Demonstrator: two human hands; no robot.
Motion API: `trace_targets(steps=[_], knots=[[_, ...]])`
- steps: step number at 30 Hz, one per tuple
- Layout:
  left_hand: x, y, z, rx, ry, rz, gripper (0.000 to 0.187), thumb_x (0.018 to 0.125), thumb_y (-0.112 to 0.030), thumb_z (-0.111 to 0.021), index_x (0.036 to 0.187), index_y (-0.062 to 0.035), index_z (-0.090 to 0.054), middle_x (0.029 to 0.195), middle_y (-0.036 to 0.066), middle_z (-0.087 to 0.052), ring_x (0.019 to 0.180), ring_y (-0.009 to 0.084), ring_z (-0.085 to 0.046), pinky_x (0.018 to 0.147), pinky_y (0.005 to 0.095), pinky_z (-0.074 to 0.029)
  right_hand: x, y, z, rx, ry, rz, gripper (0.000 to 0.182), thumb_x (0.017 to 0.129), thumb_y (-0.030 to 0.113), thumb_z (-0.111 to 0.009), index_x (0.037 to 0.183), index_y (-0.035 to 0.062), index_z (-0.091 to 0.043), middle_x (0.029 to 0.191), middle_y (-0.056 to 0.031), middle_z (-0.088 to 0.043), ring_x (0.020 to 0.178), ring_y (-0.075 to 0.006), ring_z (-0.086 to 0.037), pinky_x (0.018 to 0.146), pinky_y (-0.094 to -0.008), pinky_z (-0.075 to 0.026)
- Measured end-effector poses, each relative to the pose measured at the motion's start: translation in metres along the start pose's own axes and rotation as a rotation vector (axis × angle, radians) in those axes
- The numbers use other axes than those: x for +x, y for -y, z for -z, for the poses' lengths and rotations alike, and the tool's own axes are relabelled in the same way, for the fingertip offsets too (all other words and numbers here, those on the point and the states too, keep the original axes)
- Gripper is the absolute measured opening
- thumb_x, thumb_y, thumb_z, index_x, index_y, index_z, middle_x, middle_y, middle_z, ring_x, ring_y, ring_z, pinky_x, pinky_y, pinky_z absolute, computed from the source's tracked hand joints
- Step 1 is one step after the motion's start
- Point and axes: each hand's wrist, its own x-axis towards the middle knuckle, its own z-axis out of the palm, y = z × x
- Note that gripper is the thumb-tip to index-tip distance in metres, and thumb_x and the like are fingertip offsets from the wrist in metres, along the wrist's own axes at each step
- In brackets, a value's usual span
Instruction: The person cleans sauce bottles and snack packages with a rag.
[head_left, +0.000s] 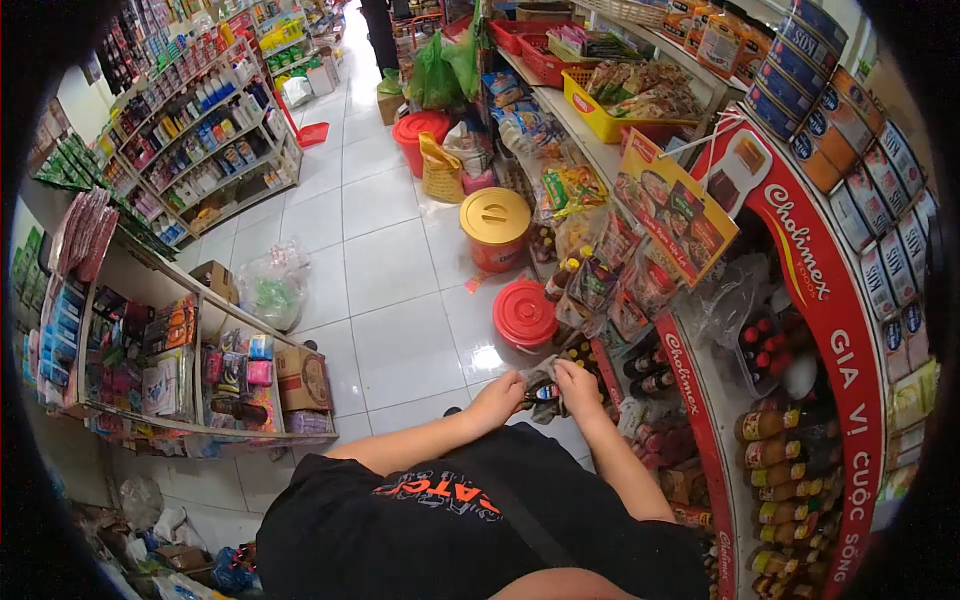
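My left hand (500, 394) is closed, its fingers pinching one side of a crumpled greyish piece (541, 374) of cloth or thin plastic. On the other side of it, my right hand (577, 386) is closed too, so the piece is stretched between both hands in front of my chest. Just below it, a dark bottle with a pale label (545, 393) shows between my hands. A red lidded bucket (525, 313) stands on the floor right beyond my fingers. Dark bottles on the low shelf are close to my right hand.
A red Cholimex rack (850, 350) with sauce bottles (775, 480) rises on my right, packets hanging at its front. Farther along the aisle stands an orange bucket with a yellow lid (495, 225). At left are a low shelf (200, 350) and a plastic bag (272, 290) on the tiles.
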Motion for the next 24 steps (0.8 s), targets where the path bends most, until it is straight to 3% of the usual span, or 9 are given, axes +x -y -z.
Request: trace_targets(steps=[1,6,9,12,15,18,22,24], knots=[[-0.003,-0.005,-0.001,0.109,0.002,-0.021,0.019,0.085,-0.019,-0.040,0.090,-0.0021,-0.046,0.062,0.008,-0.050,0.057,0.0202,-0.050,0.055,0.0317,-0.041,-0.003,0.012,0.002,-0.052,-0.054,-0.037,0.026,0.081,0.023,-0.054,0.095,0.0030,-0.062,0.085,-0.0206,-0.061,0.082,-0.0338,-0.060,0.072,-0.0359,-0.046],[-0.013,-0.029,-0.008,0.575,0.039,-0.209,0.019,0.084,-0.019,-0.042,0.093,-0.0028,-0.047,0.075,0.020,-0.058,0.073,0.0355,-0.057,0.064,0.0414,-0.043,-0.007,0.008,0.007,-0.244,-0.029,-0.008,0.022,0.079,0.022,-0.054,0.089,0.0038,-0.062,0.080,-0.0189,-0.061,0.077,-0.0353,-0.059,0.069,-0.0396,-0.046],[-0.010,-0.030,-0.008,0.618,0.100,-0.158,0.019,0.084,-0.019,-0.043,0.095,-0.0040,-0.047,0.080,0.023,-0.058,0.080,0.0393,-0.056,0.067,0.0440,-0.043,-0.012,0.007,0.010,-0.292,-0.030,0.006,0.020,0.079,0.021,-0.054,0.088,0.0047,-0.062,0.079,-0.0178,-0.061,0.076,-0.0354,-0.058,0.068,-0.0411,-0.045],[-0.007,-0.021,-0.006,0.542,0.055,-0.215,0.019,0.084,-0.019,-0.042,0.094,-0.0042,-0.047,0.073,0.018,-0.058,0.070,0.0333,-0.058,0.062,0.0395,-0.044,-0.021,0.018,0.010,-0.289,-0.106,0.060,0.018,0.080,0.019,-0.053,0.090,0.0057,-0.061,0.081,-0.0166,-0.061,0.078,-0.0341,-0.058,0.068,-0.0410,-0.045],[0.006,-0.004,-0.004,0.179,0.051,-0.039,0.015,0.086,-0.019,-0.039,0.092,-0.0089,-0.047,0.064,0.007,-0.051,0.052,0.0202,-0.049,0.050,0.0330,-0.041,-0.025,0.026,0.012,-0.332,-0.140,0.197,0.017,0.079,0.015,-0.053,0.091,0.0056,-0.060,0.084,-0.0146,-0.061,0.082,-0.0324,-0.057,0.071,-0.0399,-0.044],[0.013,-0.006,0.000,-0.441,0.141,0.430,0.010,0.088,-0.023,-0.038,0.091,-0.0140,-0.042,0.059,-0.003,-0.039,0.045,0.0070,-0.032,0.039,0.0223,-0.026,-0.029,0.039,0.011,-0.324,-0.022,0.323,0.017,0.078,0.012,-0.053,0.093,0.0050,-0.060,0.087,-0.0130,-0.061,0.087,-0.0314,-0.056,0.074,-0.0388,-0.044],[0.014,-0.009,-0.002,-0.500,0.038,0.448,0.010,0.089,-0.025,-0.036,0.086,-0.0152,-0.039,0.057,-0.002,-0.037,0.042,0.0065,-0.028,0.037,0.0209,-0.022,-0.027,0.031,-0.018,-0.173,0.039,0.518,0.021,0.077,0.010,-0.053,0.097,0.0048,-0.059,0.091,-0.0142,-0.060,0.091,-0.0327,-0.054,0.078,-0.0397,-0.042],[0.014,-0.004,-0.001,-0.456,0.023,0.387,0.011,0.088,-0.025,-0.037,0.084,-0.0153,-0.037,0.057,-0.002,-0.036,0.042,0.0066,-0.029,0.036,0.0212,-0.022,-0.019,0.020,-0.020,-0.248,-0.038,0.557,0.024,0.079,0.012,-0.052,0.100,0.0044,-0.058,0.095,-0.0149,-0.059,0.092,-0.0340,-0.053,0.080,-0.0399,-0.042]])
